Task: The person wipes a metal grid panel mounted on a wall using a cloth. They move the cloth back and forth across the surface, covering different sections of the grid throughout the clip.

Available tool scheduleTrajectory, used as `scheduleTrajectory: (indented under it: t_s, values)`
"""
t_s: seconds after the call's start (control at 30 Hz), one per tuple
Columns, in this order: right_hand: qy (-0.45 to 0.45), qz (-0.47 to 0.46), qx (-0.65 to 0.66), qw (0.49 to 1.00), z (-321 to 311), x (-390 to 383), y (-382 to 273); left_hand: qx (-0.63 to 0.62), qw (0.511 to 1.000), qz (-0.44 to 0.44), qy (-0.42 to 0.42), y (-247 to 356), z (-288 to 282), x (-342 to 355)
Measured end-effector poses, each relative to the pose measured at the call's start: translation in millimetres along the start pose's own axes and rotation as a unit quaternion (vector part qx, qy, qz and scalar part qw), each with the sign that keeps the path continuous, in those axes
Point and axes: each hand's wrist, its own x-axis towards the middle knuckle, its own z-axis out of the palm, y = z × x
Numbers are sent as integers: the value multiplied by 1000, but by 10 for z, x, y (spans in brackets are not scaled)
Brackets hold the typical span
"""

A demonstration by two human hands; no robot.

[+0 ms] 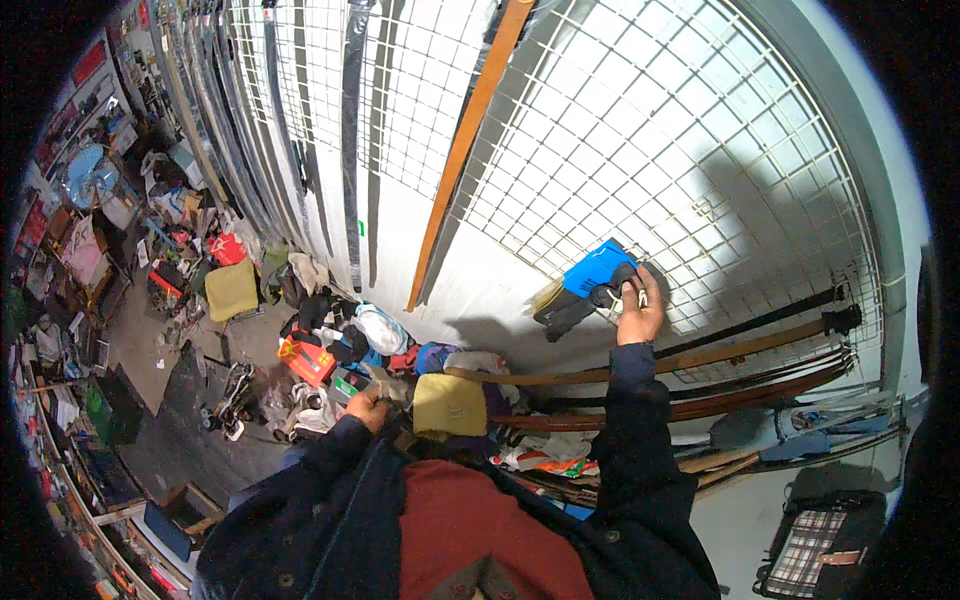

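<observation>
My right hand is raised against the white wire grid on the wall. Its fingers are closed at the top of a blue-and-black hanging pack, beside a small white hook-like piece. Dark, soft-looking material shows below the blue part, but I cannot tell its kind. Lower on the left, my left hand is closed in front of my jacket. Whatever it may hold is hidden. Just beyond it lies a dark box with a green patch, and a yellow seat is to its right.
Several belts hang low along the grid. An orange-brown strap runs down the wall. Bags and clothes, with a red bag, heap at the wall's foot. A yellow chair and a blue fan stand farther left. A plaid bag is lower right.
</observation>
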Motion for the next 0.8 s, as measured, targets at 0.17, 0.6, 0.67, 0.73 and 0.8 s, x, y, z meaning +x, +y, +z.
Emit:
scheduleTrajectory:
  t_s: [0.17, 0.6, 0.67, 0.73, 0.8]
  values:
    - [-15, -9, -62, 998, -31, 20, 69, -88, 993, 76, 3, 244, 101, 357]
    - [-2, 353, 233, 906, -839, -2373, 1013, -33, 942, 255, 214, 1516, 766, 2388]
    - [-41, 427, 258, 866, -963, -2903, 1237, -154, 955, 203, 154, 1708, 867, 2633]
    - [-146, 426, 163, 878, -1059, -3370, 1398, -64, 954, 198, 215, 1849, 964, 2852]
    - [-262, 302, -3, 917, -1114, -3707, 1489, -59, 960, 158, 223, 1886, 1067, 2972]
